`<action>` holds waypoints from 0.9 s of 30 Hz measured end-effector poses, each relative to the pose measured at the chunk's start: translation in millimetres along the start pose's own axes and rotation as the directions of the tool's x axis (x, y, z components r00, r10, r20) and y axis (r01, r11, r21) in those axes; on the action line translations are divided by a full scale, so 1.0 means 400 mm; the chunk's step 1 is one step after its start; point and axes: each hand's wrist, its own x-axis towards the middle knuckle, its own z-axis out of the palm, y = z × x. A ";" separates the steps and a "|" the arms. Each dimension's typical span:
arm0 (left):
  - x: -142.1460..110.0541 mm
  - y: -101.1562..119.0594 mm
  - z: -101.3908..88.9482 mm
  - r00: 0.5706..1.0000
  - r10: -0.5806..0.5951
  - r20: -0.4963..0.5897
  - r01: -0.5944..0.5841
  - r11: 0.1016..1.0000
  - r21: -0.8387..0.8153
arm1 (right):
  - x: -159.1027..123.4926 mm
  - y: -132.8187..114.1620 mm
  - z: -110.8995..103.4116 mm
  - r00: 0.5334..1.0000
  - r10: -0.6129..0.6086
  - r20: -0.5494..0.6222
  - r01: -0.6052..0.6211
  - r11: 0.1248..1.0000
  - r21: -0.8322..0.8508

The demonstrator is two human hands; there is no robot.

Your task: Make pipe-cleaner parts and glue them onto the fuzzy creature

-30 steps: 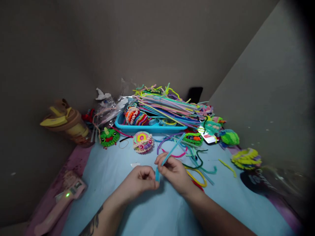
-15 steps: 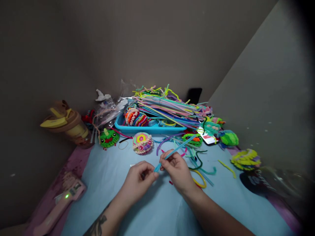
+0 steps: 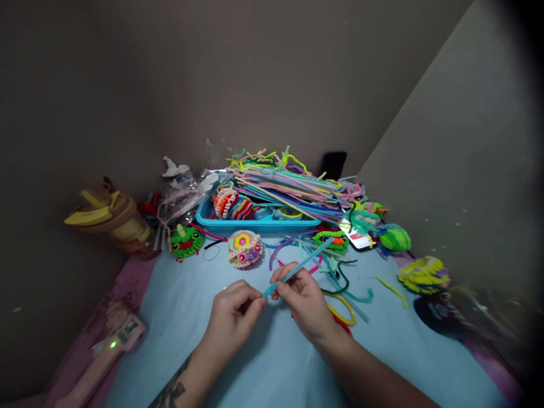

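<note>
Your left hand [image 3: 232,313] pinches the blue pipe cleaner [image 3: 309,260] near one end, your right hand [image 3: 309,306] farther along (handling it calls for gentleness).

Head cam only: looks fwd & down from wearer's POV, mid-dist. over table [image 3: 170,317], wall [image 3: 238,73] behind.

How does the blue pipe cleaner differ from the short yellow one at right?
The blue pipe cleaner looks nearly straight; the yellow one bends slightly. The blue pipe cleaner is held by the left hand and right hand; the yellow one lies on the cloth. Both are slim.
</note>
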 end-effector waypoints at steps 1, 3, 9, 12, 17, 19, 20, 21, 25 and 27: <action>0.000 0.000 -0.001 1.000 0.005 0.001 -0.005 1.000 -0.004 | -0.001 0.000 -0.001 1.000 0.007 0.005 -0.007 1.000 -0.004; -0.001 0.000 -0.001 1.000 0.016 0.002 -0.016 1.000 -0.006 | -0.004 -0.003 -0.002 0.999 0.038 0.003 -0.038 0.999 -0.022; -0.004 0.007 0.001 1.000 -0.013 -0.009 0.013 1.000 0.027 | -0.007 -0.015 -0.004 0.991 0.131 -0.025 -0.134 0.981 -0.140; -0.005 0.006 0.003 1.000 -0.007 -0.004 0.007 0.999 0.031 | -0.005 -0.014 -0.008 0.990 0.138 -0.034 -0.142 0.974 -0.174; -0.001 0.003 0.002 1.000 -0.016 -0.009 0.016 1.000 -0.006 | -0.001 -0.004 -0.012 0.985 0.167 -0.046 -0.172 0.978 -0.119; 0.002 0.003 0.000 0.999 -0.041 -0.023 0.040 0.999 -0.032 | 0.001 -0.001 -0.013 0.983 0.177 -0.056 -0.181 0.980 -0.087; 0.003 0.004 -0.002 0.997 -0.067 -0.034 0.065 0.997 -0.052 | 0.002 0.001 -0.013 0.982 0.177 -0.061 -0.182 0.980 -0.079; 0.005 0.005 -0.003 0.994 -0.101 -0.044 0.097 0.992 -0.080 | 0.002 0.003 -0.013 0.983 0.172 -0.066 -0.177 0.981 -0.076; 0.012 0.011 -0.009 0.967 -0.253 0.006 0.247 0.939 -0.240 | -0.001 0.008 -0.018 0.990 0.126 -0.070 -0.133 0.985 -0.109; 0.015 0.012 -0.011 0.952 -0.298 0.073 0.305 0.899 -0.315 | -0.003 0.006 -0.020 0.991 0.109 -0.071 -0.119 0.982 -0.144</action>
